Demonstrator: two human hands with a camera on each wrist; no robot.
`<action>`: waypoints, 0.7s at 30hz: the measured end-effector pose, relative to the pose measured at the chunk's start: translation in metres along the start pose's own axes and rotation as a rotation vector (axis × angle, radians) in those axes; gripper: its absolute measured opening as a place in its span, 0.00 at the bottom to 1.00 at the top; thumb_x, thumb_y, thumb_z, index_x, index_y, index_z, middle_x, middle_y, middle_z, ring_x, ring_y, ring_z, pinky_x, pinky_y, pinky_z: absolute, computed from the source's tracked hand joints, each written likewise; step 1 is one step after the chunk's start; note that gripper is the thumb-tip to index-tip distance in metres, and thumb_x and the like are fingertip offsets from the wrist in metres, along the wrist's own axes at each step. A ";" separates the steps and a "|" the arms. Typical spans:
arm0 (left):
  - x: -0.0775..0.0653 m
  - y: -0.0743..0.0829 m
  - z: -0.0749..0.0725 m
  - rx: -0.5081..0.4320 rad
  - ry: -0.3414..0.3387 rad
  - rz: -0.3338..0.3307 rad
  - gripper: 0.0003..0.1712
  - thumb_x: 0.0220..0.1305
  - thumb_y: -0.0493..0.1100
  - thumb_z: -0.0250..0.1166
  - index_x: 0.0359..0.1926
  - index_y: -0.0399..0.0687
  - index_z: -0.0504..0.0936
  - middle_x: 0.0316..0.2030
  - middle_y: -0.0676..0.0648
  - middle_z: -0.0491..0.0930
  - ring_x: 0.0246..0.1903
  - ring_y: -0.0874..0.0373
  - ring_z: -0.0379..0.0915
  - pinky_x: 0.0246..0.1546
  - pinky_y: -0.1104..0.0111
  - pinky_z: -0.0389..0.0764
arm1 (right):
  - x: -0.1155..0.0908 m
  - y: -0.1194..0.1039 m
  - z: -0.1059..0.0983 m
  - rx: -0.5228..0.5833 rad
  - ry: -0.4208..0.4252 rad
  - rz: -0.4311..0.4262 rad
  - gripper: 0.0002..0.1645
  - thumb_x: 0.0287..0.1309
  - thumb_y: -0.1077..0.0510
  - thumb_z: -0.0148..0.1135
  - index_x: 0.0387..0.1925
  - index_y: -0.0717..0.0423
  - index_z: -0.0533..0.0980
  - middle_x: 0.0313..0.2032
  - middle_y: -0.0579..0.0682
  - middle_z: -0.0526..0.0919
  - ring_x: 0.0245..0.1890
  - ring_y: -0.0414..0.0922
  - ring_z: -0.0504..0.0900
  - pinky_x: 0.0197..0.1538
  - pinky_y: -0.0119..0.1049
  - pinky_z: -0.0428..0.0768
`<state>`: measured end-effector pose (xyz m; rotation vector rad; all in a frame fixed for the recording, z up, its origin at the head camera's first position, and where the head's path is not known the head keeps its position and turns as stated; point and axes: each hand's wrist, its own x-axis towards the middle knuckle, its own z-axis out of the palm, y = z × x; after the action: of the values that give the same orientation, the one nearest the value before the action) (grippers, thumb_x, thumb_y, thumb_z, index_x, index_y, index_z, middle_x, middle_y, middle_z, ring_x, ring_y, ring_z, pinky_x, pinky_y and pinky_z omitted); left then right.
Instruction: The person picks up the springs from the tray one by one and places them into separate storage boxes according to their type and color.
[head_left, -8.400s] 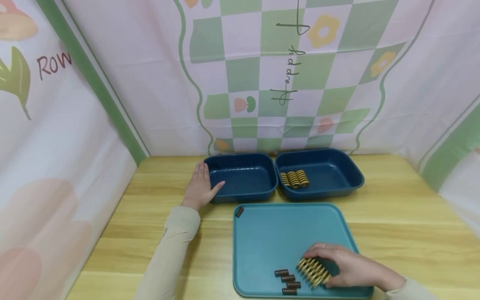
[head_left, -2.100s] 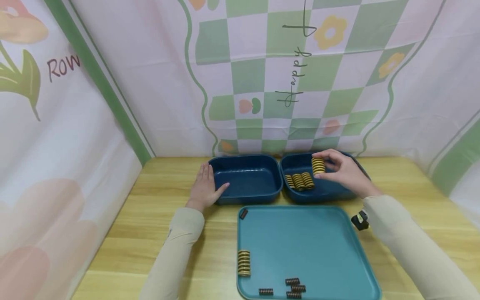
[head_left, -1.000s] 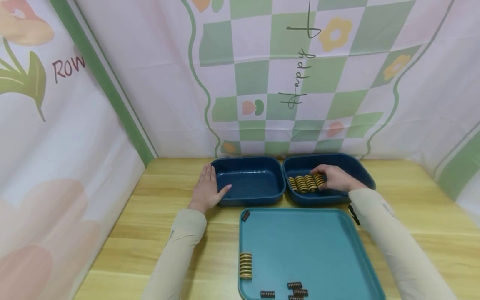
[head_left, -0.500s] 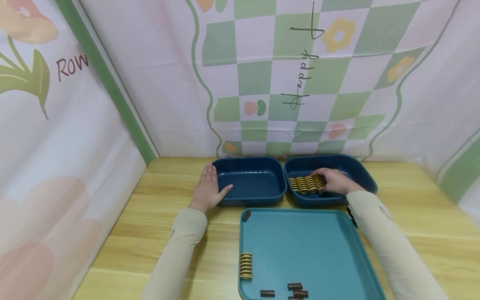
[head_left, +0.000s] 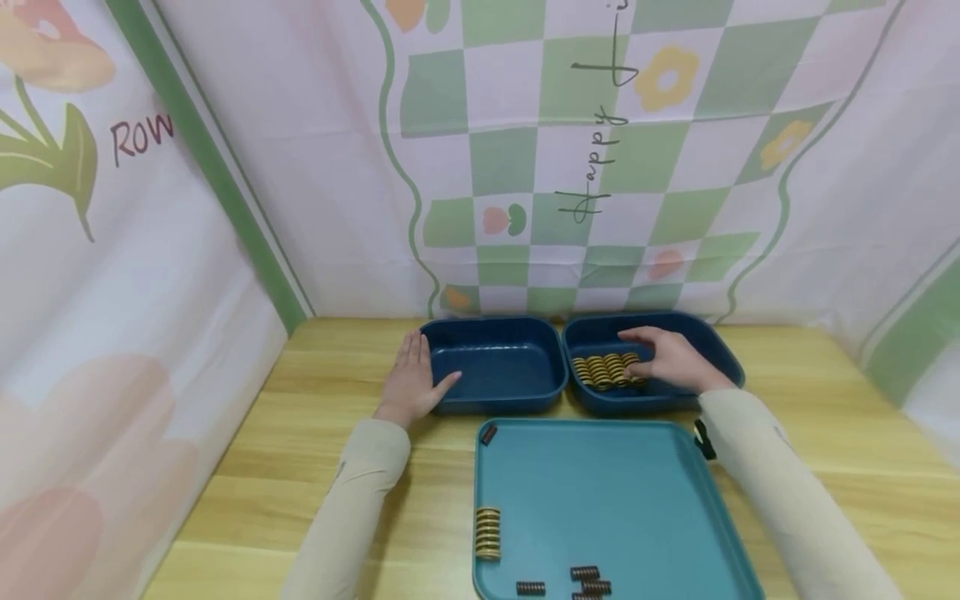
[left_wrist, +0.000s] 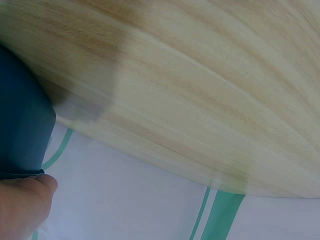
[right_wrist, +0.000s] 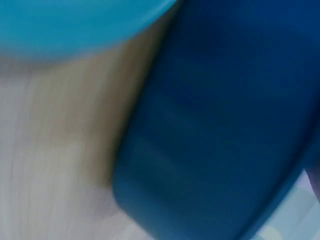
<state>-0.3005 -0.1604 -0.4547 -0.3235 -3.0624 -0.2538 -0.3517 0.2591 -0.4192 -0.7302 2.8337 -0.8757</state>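
Observation:
In the head view my right hand point(head_left: 671, 358) hovers in the right blue bin point(head_left: 693, 337), thumb and fingers spread apart. Its thumb is beside the rightmost of several gold coil springs point(head_left: 600, 372), which lie side by side along the bin's left part. My left hand point(head_left: 410, 383) rests flat on the left rim of the other blue bin point(head_left: 495, 371), fingers straight; nothing lies in that bin. The left wrist view shows part of this hand point(left_wrist: 22, 207) against the bin's wall point(left_wrist: 22, 120). The right wrist view is blurred and shows mostly bin wall point(right_wrist: 215, 125).
A teal tray point(head_left: 607, 492) lies in front of the bins. On it, one gold spring point(head_left: 487, 533) is at the left edge, several small dark springs point(head_left: 585, 573) are near the front, and another dark spring point(head_left: 489, 434) occupies the far left corner.
My right hand carried a gold spring from the tray into the right bin, set it beside the others and let go, fingers parting. My left hand stayed at the left bin.

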 end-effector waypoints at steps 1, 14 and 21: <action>0.000 0.000 0.000 -0.001 0.002 0.001 0.53 0.69 0.69 0.41 0.71 0.25 0.44 0.72 0.31 0.40 0.72 0.41 0.32 0.71 0.58 0.40 | -0.002 -0.004 -0.001 0.033 0.012 -0.002 0.38 0.53 0.58 0.70 0.64 0.67 0.66 0.61 0.66 0.70 0.60 0.64 0.68 0.57 0.59 0.69; 0.001 -0.002 0.002 -0.012 0.008 0.004 0.53 0.69 0.69 0.41 0.71 0.25 0.43 0.72 0.31 0.40 0.72 0.41 0.33 0.71 0.58 0.39 | -0.025 -0.076 0.022 0.233 0.066 -0.140 0.39 0.49 0.55 0.74 0.62 0.59 0.70 0.61 0.56 0.72 0.62 0.54 0.70 0.60 0.49 0.69; 0.001 -0.001 0.001 -0.013 0.007 0.005 0.53 0.69 0.69 0.42 0.71 0.25 0.43 0.71 0.30 0.40 0.72 0.40 0.33 0.71 0.58 0.40 | -0.046 -0.123 0.060 0.241 -0.022 -0.264 0.39 0.46 0.55 0.75 0.60 0.60 0.72 0.58 0.56 0.76 0.58 0.54 0.73 0.58 0.49 0.72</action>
<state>-0.3017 -0.1608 -0.4559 -0.3295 -3.0540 -0.2749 -0.2466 0.1612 -0.4041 -1.0833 2.5859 -1.2105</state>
